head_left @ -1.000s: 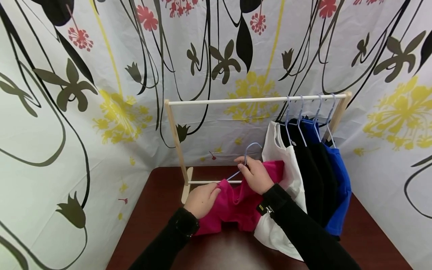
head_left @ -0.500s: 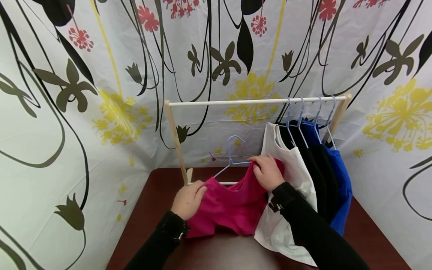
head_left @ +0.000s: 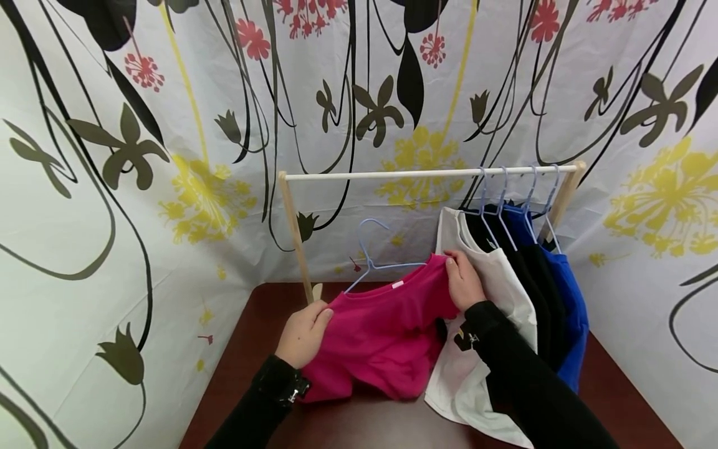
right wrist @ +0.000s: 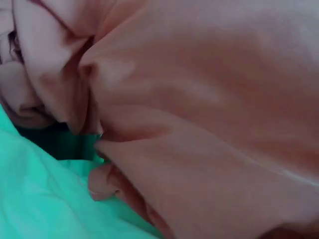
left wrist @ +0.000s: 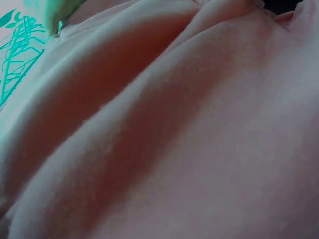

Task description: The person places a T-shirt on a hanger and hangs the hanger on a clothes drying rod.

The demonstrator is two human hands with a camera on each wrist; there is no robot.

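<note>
A pink shirt (head_left: 381, 324) hangs spread between the two hands, a pale label at its neckline. A light blue hanger (head_left: 370, 265) pokes out of the neck, its hook standing free below the rail. At the shoulder on the left, the left hand (head_left: 305, 333) pinches the fabric between thumb and fingers. The right hand (head_left: 464, 284) grips the opposite shoulder, close to a white top. Both wrist views are nearly filled by the shirt's cloth (left wrist: 164, 129), oddly tinted; the right one also shows the pale top (right wrist: 45, 194) as green.
A small garment rack with a white rail (head_left: 381, 176) stands on a dark red-brown table (head_left: 235, 374). On its right end hang a white top (head_left: 507, 274), black garments (head_left: 538, 293) and a blue one (head_left: 572, 318) on blue hangers. A flower-patterned curtain (head_left: 224, 75) surrounds the table.
The hands have moved apart, the right from beside the hanger's hook to the shirt's shoulder. The pink shirt is now spread wide, and the hanger's hook has shifted left.
</note>
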